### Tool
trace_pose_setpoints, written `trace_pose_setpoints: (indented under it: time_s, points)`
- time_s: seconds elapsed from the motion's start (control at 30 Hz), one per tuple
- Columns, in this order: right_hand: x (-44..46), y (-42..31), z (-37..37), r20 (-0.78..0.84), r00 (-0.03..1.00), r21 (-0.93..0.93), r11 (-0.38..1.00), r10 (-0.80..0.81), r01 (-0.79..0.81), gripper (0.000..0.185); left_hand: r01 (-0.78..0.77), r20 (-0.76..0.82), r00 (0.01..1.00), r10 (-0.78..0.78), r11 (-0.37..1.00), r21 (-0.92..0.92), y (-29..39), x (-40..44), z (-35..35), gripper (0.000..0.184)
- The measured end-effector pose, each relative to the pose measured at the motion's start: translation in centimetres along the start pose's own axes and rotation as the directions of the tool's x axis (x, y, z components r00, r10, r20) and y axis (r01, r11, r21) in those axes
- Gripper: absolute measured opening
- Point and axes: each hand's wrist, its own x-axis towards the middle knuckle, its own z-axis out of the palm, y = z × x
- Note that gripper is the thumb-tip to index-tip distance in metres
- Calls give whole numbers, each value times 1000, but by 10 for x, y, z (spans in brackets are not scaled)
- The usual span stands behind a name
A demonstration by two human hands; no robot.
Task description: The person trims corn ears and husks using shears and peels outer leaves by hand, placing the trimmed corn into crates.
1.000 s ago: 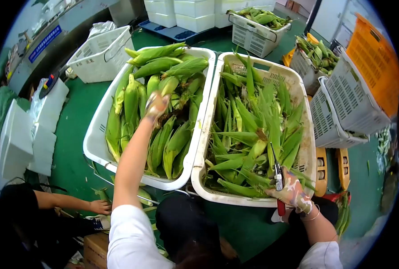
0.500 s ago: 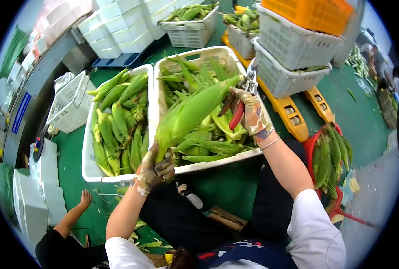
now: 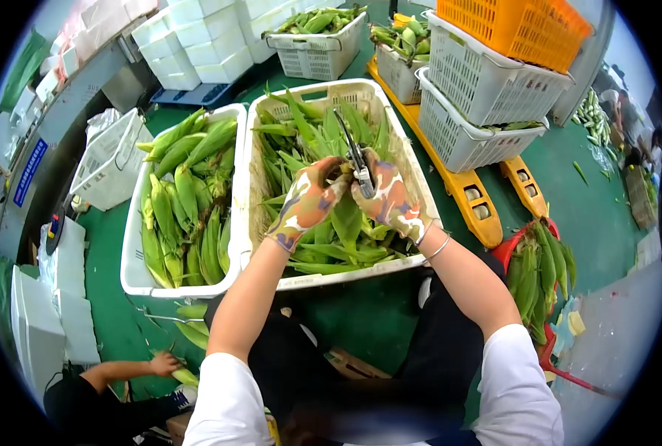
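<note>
My left hand [image 3: 310, 199], in a camouflage-patterned glove, is closed around the stem end of a green-husked ear of corn [image 3: 348, 221]. The ear points downward, partly hidden behind both hands. In the matching glove, my right hand [image 3: 387, 195] grips pruning shears [image 3: 356, 152], their metal blades angled up and left beside the stem end. Both hands are over a white crate [image 3: 331, 279] holding loose green husk leaves. To its left, another white crate [image 3: 178, 291] contains several ears of corn in their husks.
At the lower left, another person's hand [image 3: 166, 363] touches an ear of corn near the floor. A red basket [image 3: 503, 249] of corn is by my right leg. Stacked crates [image 3: 480, 82] stand on a yellow pallet jack [image 3: 474, 201]. White foam boxes [image 3: 204, 44] are piled behind.
The ear has swung from slanting upward to pointing down, and my hands have come together at its stem end. The other person's hand has moved onto a low ear of corn.
</note>
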Motion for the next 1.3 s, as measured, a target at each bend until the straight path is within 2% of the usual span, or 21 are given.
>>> trace_pose_setpoints:
  time_s: [0.07,0.1,0.13,0.2,0.27,0.3,0.33,0.4,0.43,0.53,0.57,0.7,0.77,0.87,0.93,0.97,1.07,1.13,1.2,1.27,1.3]
  points:
    - [-9,10,5,78,994,-154,986,74,-61,49,-142,-107,985,137,989,-34,-22,-11,8,36]
    - [-3,-17,0,75,982,-270,952,171,-145,44,15,-47,999,-25,979,-202,-21,-6,6,33]
    - [-2,-8,5,-3,1000,-333,943,-9,7,41,-24,-63,998,17,993,-117,-31,-1,6,36]
    - [-4,7,15,-111,992,-346,938,-59,17,44,-67,-115,991,74,996,64,-16,-2,6,32]
    - [-1,20,19,-161,973,-387,917,-166,92,41,-75,-105,991,81,995,64,-19,6,6,29]
    - [6,-21,8,-130,991,-388,921,-29,-24,38,-68,-104,992,74,996,62,-22,0,5,27]
    - [7,-16,9,-128,985,-438,898,-119,51,36,-130,-183,971,153,983,132,-20,-2,7,24]
    - [10,-21,7,-111,992,-434,901,-61,7,38,-69,-123,987,105,960,271,-11,-6,6,31]
    - [10,-8,11,-143,987,-359,933,-75,19,38,-47,-92,993,70,971,234,-8,-4,6,31]
    - [4,11,19,-133,920,98,929,368,-357,31,-103,-202,963,181,934,342,-14,-6,20,25]
    - [2,15,25,-192,925,250,928,327,-276,29,-90,-231,957,174,938,335,-15,-6,25,22]
    - [-13,37,33,-325,902,130,958,284,-255,35,-64,-308,935,174,940,335,-23,-3,40,22]
    - [-32,52,37,-272,811,247,852,518,-462,33,31,-538,842,32,994,109,-39,4,43,19]
    - [-40,9,36,-211,802,560,742,559,-369,20,206,-538,777,-326,940,-272,-74,5,33,17]
    - [-44,24,38,-177,799,611,700,575,-369,18,272,-422,814,-400,903,-331,-90,3,25,23]
    - [-46,24,35,-135,793,670,644,595,-369,18,180,-423,833,-357,897,-404,-86,-1,26,27]
    - [-50,19,26,-96,772,789,521,628,-326,21,193,-337,826,-452,787,-586,-69,-12,31,27]
    - [-46,3,17,-34,782,841,441,623,-314,22,74,-366,866,-340,811,-580,-86,-16,39,25]
    - [-46,0,13,12,785,799,466,619,-380,22,81,-316,817,-482,639,-765,-72,-20,41,25]
    - [-49,-2,15,-18,829,839,459,559,-291,22,139,-279,802,-529,618,-774,-71,-21,40,24]
    - [-55,3,19,14,783,847,409,622,-340,22,143,-263,764,-588,553,-821,-70,-22,40,24]
